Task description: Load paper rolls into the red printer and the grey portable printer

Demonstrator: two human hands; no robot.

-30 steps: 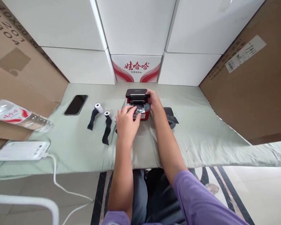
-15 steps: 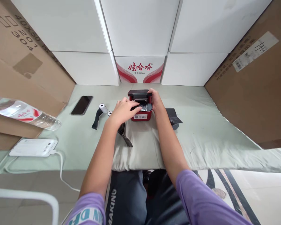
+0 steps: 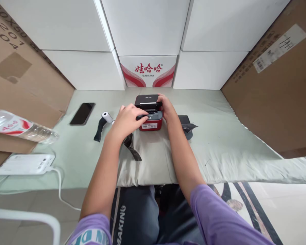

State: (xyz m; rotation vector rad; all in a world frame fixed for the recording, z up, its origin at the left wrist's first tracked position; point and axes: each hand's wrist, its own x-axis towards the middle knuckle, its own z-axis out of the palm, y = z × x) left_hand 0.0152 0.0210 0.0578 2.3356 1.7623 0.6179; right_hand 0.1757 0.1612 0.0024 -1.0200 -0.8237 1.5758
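Note:
A small red printer [image 3: 151,124] with a black lid [image 3: 146,100] stands open on the pale green cloth [image 3: 219,136]. My left hand [image 3: 127,119] rests on its left side, fingers reaching into the open paper bay. The printer's right side is held by my right hand [image 3: 165,108], close to the lid. A white paper roll [image 3: 107,116] with a black strip [image 3: 99,129] lies to the left. A second black strip [image 3: 132,149] trails from under my left wrist.
A black phone [image 3: 82,113] lies at the left. A water bottle [image 3: 17,127] and a white power strip [image 3: 25,164] with cable sit at the near left. A dark object [image 3: 187,124] lies right of the printer. White and brown boxes wall the back and sides.
My left hand has moved from the printer's front up and left onto its side, fingers into the bay. The second roll is now hidden by my left hand. My right hand stays put.

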